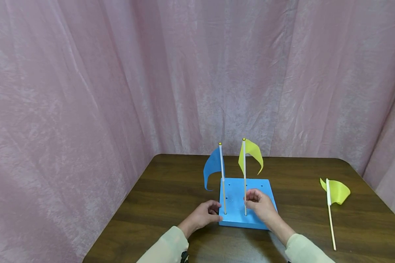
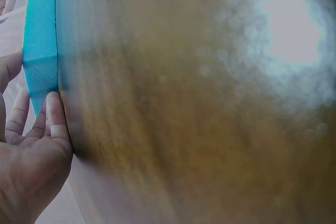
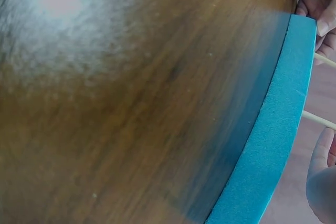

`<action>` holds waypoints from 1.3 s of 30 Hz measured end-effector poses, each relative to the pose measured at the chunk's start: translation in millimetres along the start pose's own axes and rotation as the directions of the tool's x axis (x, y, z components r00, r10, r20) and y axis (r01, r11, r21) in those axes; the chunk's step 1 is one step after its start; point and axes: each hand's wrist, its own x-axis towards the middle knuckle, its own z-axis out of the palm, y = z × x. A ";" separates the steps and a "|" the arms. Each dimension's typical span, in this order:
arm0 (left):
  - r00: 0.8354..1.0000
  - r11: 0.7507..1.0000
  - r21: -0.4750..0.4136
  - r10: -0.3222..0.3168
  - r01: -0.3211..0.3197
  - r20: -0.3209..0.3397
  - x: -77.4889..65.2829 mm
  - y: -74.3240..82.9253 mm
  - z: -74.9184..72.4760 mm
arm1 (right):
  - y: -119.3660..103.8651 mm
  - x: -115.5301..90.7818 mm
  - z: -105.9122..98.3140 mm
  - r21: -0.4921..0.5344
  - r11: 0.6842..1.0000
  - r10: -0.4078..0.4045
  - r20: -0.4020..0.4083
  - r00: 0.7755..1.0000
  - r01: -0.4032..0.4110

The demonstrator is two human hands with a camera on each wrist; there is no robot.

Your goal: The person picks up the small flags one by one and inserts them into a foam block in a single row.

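A light blue foam board (image 1: pixel 234 201) with small holes lies on the table. My right hand (image 1: pixel 261 207) pinches the lower wooden stick of a yellow flag (image 1: pixel 255 151), which stands upright with its foot at the board's front middle. Left of it, a blue flag (image 1: pixel 213 165) stands in the front left part of the board. My left hand (image 1: pixel 204 214) rests against the board's left edge, thumb near the front corner and fingers farther back. In the left wrist view, the fingers of the left hand (image 2: pixel 37 150) touch the board's side (image 2: pixel 42 35).
Another yellow flag (image 1: pixel 339 191) lies on the right part of the brown wooden table (image 1: pixel 171 182), its stick pointing toward me. Pink curtains (image 1: pixel 197 73) hang behind the table and along its sides. Light glares off the tabletop in both wrist views.
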 end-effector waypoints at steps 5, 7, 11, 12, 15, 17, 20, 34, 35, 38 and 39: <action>1.000 1.000 -0.007 0.002 -0.002 -0.006 -1.4 0.7 0.5 | 2.0 -1.0 0.9 -0.015 1.000 0.019 -0.001 1.000 -0.019; 1.000 1.000 -0.011 0.002 -0.003 -0.007 -1.6 0.7 0.7 | 2.6 -1.1 1.0 -0.013 1.000 0.015 0.000 1.000 -0.015; 1.000 1.000 -0.017 0.014 -0.014 -0.009 -1.9 0.7 0.9 | 2.8 -1.6 0.7 -0.003 1.000 0.008 -0.002 1.000 -0.008; 1.000 1.000 -0.018 0.016 -0.016 -0.009 -2.0 0.7 0.8 | 2.7 -1.7 0.7 0.000 1.000 0.007 -0.001 1.000 -0.007; 1.000 1.000 -0.015 0.019 -0.019 -0.008 -1.6 0.0 0.5 | 2.3 -1.8 1.1 0.003 1.000 0.010 0.002 1.000 -0.010; 1.000 1.000 -0.010 0.017 -0.017 -0.005 -1.7 -0.2 0.1 | 2.6 -1.7 1.4 0.000 1.000 0.008 0.007 1.000 -0.008; 1.000 1.000 -0.009 0.010 -0.010 -0.001 -1.8 0.6 -0.4 | 2.4 -2.2 1.5 -0.003 1.000 0.008 0.009 1.000 -0.008; 1.000 1.000 -0.010 0.000 0.000 -0.003 -1.7 1.5 -0.5 | 1.7 -3.0 1.0 -0.004 1.000 0.030 -0.008 1.000 -0.030; 1.000 1.000 -0.009 0.006 -0.006 -0.003 -1.4 1.2 -0.4 | 1.9 -3.0 0.9 -0.001 1.000 0.029 -0.005 1.000 -0.029; 1.000 1.000 -0.008 0.009 -0.009 -0.004 -0.5 0.2 -0.3 | 2.3 -3.2 0.4 0.000 1.000 0.028 0.000 1.000 -0.028; 1.000 1.000 -0.008 0.011 -0.011 -0.004 -0.3 -0.2 -0.1 | 2.6 -3.1 0.3 0.001 1.000 0.026 0.001 1.000 -0.026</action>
